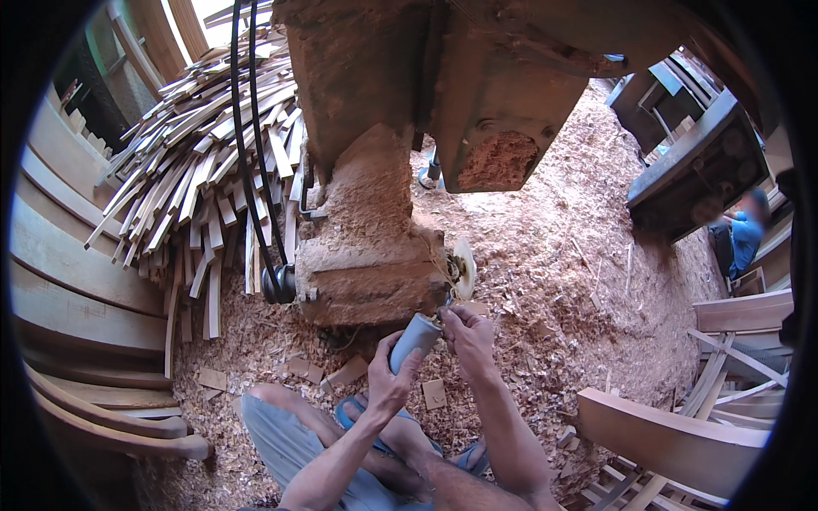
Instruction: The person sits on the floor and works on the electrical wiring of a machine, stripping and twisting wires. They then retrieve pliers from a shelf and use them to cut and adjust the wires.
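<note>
My left hand [390,375] is wrapped round a blue-grey cylinder [416,341], held tilted with its upper end toward the machine. At that upper end, the fingers of my right hand [469,336] are pinched together. What they hold there is too small to make out. Just beyond both hands sits the low housing [366,285] of a machine, thickly coated in wood dust. A pale round disc [464,268] shows at the housing's right end, with thin strands hanging by it.
Black drive belts [243,128] run down to a pulley [279,284] on the housing's left. Wooden strips [196,153] are heaped at the far left. Curved boards [85,324] line the left side; another board [673,434] lies at right. A person [745,234] sits at far right. Shavings cover the floor.
</note>
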Tool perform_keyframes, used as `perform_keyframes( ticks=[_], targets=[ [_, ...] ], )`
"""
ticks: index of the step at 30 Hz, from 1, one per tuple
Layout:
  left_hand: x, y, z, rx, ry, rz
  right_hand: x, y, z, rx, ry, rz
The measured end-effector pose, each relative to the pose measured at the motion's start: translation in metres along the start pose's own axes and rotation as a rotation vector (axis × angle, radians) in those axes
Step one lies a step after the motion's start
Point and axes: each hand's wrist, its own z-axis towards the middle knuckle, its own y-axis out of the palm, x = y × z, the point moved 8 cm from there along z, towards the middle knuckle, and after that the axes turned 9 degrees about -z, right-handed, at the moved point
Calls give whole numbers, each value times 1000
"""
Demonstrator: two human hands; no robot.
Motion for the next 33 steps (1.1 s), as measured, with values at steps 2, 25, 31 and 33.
perform_keyframes(
  ticks=[2,25,31,33],
  targets=[
    [1,-2,2,13,15,-26,0,1,0,3,10,4],
    [8,-12,24,-20,-110,-199,-25,-40,3,308,-442,-605],
    [13,-13,27,-31,-109,-192,-25,-33,9,284,-466,-769],
    [17,-13,27,-26,-98,-163,-28,-31,6,266,-521,-705]
  ],
)
